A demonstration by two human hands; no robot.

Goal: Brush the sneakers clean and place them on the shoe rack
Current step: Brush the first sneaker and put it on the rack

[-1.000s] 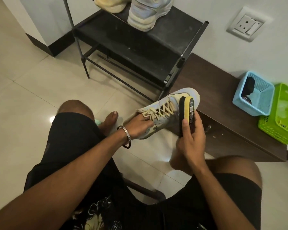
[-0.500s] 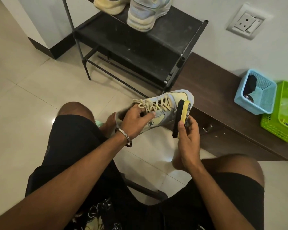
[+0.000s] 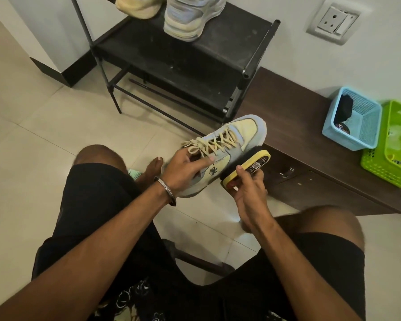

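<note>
Left hand [image 3: 183, 169] grips a sneaker [image 3: 227, 147], right [image 3: 248, 193] holds the brush [image 3: 248, 166] on it; two sneakers [image 3: 192, 17] sit racked (rack [image 3: 183, 59]), so probably this one remains.

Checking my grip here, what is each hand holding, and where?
Left hand grips the sneaker at its collar by the laces; right hand holds the shoe brush by its yellow back.

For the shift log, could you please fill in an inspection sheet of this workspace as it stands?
Surface: pale tiled floor.
Job's things: sneaker held up; brush bristles against its side; black shoe rack carrying two shoes.
Clutter: blue basket and green basket on a dark wooden bench.
Grippers: left hand grips the sneaker; right hand grips the brush.
Cables: nothing seen.
Surroundings: wall socket.
</note>
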